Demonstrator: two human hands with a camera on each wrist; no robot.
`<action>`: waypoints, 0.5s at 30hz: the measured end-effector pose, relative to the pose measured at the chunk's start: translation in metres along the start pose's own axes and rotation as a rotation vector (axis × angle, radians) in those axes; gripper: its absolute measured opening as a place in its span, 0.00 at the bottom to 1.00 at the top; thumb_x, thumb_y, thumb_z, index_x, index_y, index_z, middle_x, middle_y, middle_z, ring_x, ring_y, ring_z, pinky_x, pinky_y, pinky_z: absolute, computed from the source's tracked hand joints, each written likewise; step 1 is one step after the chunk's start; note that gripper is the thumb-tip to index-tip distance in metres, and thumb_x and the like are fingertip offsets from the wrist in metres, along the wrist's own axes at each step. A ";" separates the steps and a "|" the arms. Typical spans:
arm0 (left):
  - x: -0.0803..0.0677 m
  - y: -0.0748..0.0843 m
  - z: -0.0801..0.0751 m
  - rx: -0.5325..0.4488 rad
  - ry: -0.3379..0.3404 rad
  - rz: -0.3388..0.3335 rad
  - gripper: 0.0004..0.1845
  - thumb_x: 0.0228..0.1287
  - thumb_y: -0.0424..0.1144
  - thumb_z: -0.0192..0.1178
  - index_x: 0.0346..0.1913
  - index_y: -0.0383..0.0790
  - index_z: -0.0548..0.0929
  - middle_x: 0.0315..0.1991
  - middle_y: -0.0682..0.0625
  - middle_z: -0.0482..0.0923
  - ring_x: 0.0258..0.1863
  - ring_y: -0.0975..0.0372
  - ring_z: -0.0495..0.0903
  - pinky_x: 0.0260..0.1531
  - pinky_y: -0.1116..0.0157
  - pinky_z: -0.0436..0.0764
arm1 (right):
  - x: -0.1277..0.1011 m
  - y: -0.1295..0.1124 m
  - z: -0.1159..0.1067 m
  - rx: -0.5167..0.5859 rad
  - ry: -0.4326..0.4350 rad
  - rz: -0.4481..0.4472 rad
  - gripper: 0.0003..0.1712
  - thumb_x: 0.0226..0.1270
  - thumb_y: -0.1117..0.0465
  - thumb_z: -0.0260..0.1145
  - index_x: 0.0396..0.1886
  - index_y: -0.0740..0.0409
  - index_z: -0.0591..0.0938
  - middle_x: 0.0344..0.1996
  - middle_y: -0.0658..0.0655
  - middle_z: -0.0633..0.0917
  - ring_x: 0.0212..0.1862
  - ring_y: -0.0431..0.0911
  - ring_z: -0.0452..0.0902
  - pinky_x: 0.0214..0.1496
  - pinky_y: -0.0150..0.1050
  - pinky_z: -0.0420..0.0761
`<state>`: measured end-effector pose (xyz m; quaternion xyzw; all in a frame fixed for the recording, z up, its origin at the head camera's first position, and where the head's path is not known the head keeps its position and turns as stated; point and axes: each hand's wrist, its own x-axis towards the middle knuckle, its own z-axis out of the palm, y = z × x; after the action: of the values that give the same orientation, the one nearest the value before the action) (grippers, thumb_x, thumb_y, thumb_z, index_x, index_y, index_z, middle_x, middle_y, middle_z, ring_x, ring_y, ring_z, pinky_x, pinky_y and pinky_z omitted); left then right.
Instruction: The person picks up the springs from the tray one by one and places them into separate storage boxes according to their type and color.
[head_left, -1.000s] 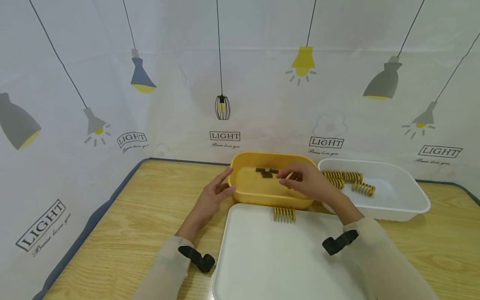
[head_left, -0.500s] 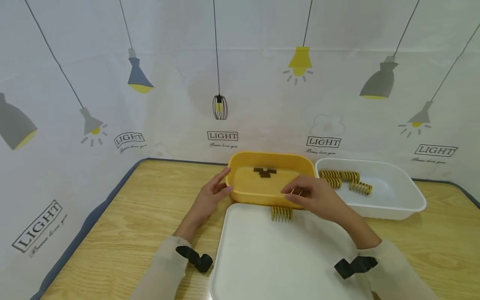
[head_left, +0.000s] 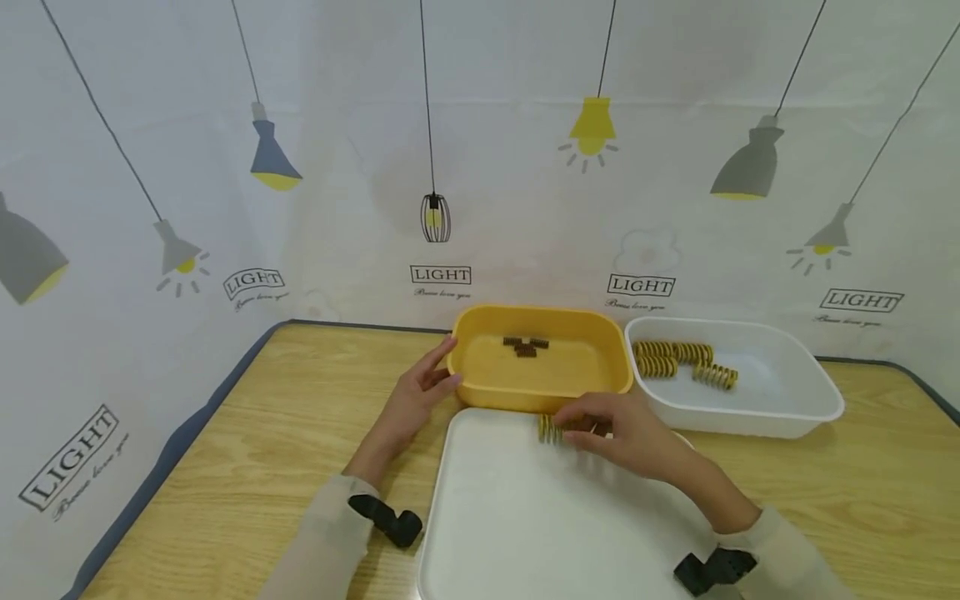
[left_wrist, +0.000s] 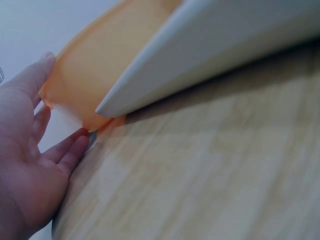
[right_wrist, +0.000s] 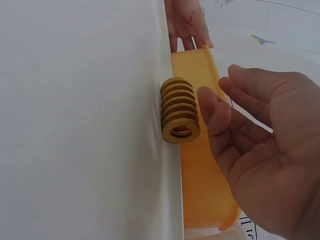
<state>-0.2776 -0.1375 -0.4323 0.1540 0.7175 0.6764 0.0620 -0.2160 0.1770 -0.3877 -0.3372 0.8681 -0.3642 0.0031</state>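
In the head view my left hand (head_left: 412, 400) rests its fairly straight fingers against the left end of a yellow bin (head_left: 540, 400). The left wrist view shows that hand (left_wrist: 25, 145) touching the bin's outer wall (left_wrist: 95, 65). A large yellow coil spring (head_left: 549, 428) lies on its side at the far edge of a white tray (head_left: 525, 508). My right hand (head_left: 622, 429) hovers at the spring and hides its right part in the head view. From the right wrist, a small gap shows between the spring (right_wrist: 179, 107) and my loosely bent fingers (right_wrist: 220, 120), which hold nothing visible.
Several small dark springs (head_left: 526, 352) lie inside the yellow bin. To its right stands a white bin (head_left: 795, 421) with several large yellow springs (head_left: 715, 375). A printed cloth (head_left: 360, 208) hangs behind the wooden table (head_left: 285, 417).
My right hand has moved out of the yellow bin, toward me and down to the spring on the white tray. My left hand stays against the bin.
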 end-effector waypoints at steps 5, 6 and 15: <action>0.001 -0.008 0.000 0.020 0.015 0.025 0.32 0.67 0.41 0.59 0.72 0.52 0.63 0.73 0.61 0.53 0.62 0.53 0.69 0.59 0.61 0.71 | -0.002 0.003 0.002 -0.019 -0.025 0.008 0.13 0.63 0.59 0.69 0.47 0.53 0.85 0.35 0.42 0.83 0.33 0.38 0.77 0.34 0.33 0.80; 0.001 -0.008 0.000 0.024 0.018 0.030 0.32 0.67 0.41 0.60 0.72 0.52 0.64 0.73 0.61 0.53 0.62 0.53 0.69 0.59 0.61 0.71 | -0.002 0.003 0.002 -0.020 -0.029 0.013 0.13 0.63 0.58 0.69 0.48 0.52 0.85 0.35 0.42 0.83 0.33 0.38 0.77 0.34 0.33 0.80; 0.002 -0.008 -0.001 0.029 0.022 0.035 0.32 0.67 0.42 0.61 0.72 0.52 0.64 0.73 0.61 0.53 0.62 0.54 0.69 0.59 0.60 0.71 | -0.003 0.002 0.001 -0.022 -0.038 0.020 0.13 0.64 0.57 0.68 0.48 0.52 0.85 0.36 0.42 0.83 0.33 0.37 0.77 0.33 0.34 0.80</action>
<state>-0.2803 -0.1379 -0.4395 0.1598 0.7251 0.6686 0.0400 -0.2145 0.1790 -0.3902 -0.3353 0.8752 -0.3482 0.0198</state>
